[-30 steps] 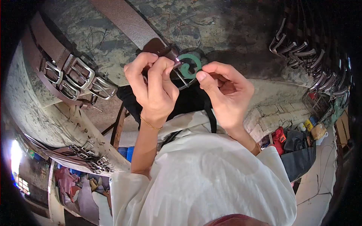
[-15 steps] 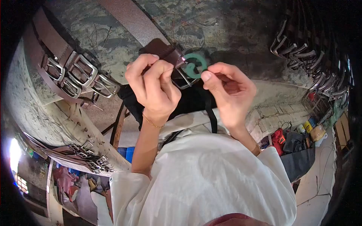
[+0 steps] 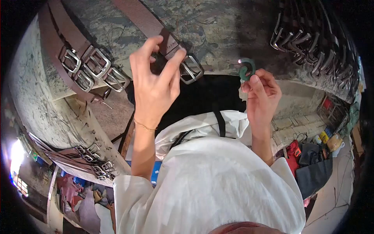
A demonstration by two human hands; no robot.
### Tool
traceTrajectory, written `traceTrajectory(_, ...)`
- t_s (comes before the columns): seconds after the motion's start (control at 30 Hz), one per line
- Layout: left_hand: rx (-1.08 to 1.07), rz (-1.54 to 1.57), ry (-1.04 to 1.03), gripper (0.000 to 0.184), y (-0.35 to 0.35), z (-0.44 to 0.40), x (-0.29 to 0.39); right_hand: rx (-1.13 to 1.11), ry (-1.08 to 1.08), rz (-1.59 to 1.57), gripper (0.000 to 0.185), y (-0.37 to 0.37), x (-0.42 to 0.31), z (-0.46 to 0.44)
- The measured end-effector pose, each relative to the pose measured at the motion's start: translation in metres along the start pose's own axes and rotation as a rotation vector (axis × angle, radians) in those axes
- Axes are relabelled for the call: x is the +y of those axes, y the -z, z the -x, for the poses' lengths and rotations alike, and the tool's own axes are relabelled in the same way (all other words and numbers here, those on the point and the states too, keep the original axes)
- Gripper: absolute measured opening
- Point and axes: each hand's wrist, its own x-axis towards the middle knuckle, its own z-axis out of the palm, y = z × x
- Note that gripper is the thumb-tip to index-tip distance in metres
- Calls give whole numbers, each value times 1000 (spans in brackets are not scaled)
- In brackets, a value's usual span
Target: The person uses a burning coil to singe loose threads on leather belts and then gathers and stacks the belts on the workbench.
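A brown leather belt (image 3: 144, 21) lies across the worn work surface, its silver buckle (image 3: 191, 70) at the near end. Stitching shows on the leather beside the buckle. My left hand (image 3: 154, 78) is over this end, fingers spread, with one fingertip at the leather near the buckle; whether it presses there I cannot tell. Off to the right, my right hand (image 3: 263, 89) pinches a green curled piece that looks like a mosquito coil (image 3: 248, 70), apart from the belt. A bright spot shows at the coil's upper tip.
Several buckled brown belts (image 3: 83, 43) hang over the surface at left. Many more buckles (image 3: 307, 43) crowd the right edge. Lower left are further belts (image 3: 74, 156) and leather scraps (image 3: 87, 202). A dark bag (image 3: 315, 175) with tools stands at lower right.
My right hand has drawn the coil away from the belt end, to the right. My left hand's fingers have opened from a closed hold on the leather, and the belt end now lies flat.
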Motion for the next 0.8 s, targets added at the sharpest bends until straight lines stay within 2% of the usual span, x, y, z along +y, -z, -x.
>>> traceTrajectory(0.07,-173,-127,-66,48,13,-9,0,-15,21,-30,15,0,-1,1)
traceTrajectory(0.17,-224,-142,-99,48,21,-9,4,-34,13,-111,14,0,-1,4)
traceTrajectory(0.37,-141,-207,-178,45,13,7,5,-41,56,-151,15,10,0,10)
traceTrajectory(0.47,-229,-277,-105,55,7,10,16,-31,51,-167,14,14,0,12)
traceTrajectory(0.6,-277,-289,-65,56,12,7,20,-40,51,-180,13,17,0,14)
traceTrajectory(0.73,-243,-212,-119,50,11,12,10,-63,63,-179,14,19,2,14)
traceTrajectory(0.8,-21,37,-48,44,2,20,4,-65,62,-192,14,16,1,13)
